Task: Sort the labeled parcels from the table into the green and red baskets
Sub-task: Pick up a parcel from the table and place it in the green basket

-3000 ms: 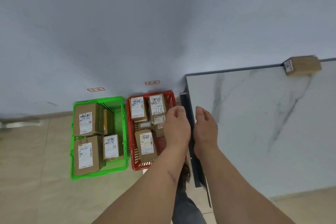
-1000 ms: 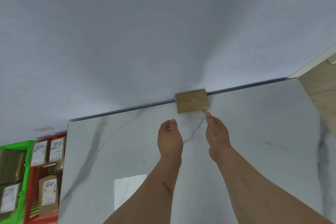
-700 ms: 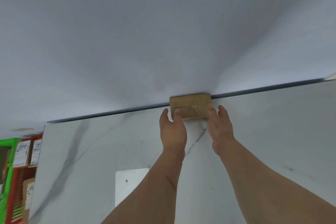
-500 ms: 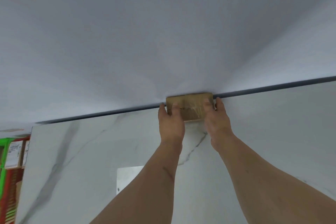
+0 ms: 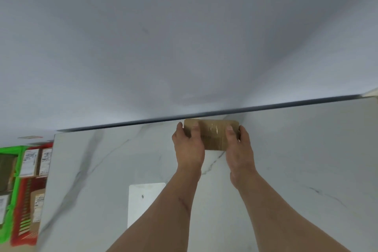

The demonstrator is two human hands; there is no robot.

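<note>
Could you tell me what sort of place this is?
Probably a small parcel-sorting station indoors: a marble-look table against a plain wall, with a green basket and red basket of labelled boxes beside it.

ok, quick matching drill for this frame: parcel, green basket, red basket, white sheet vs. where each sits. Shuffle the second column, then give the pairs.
Things:
1. cardboard parcel
2. green basket
3. red basket
4. white sheet

Places:
A. flat on the table, beside the left forearm
B. far left edge of the view
C. gripped between left hand and right hand, at the table's far edge
D. between the green basket and the table

Pairs: 1-C, 2-B, 3-D, 4-A
</note>
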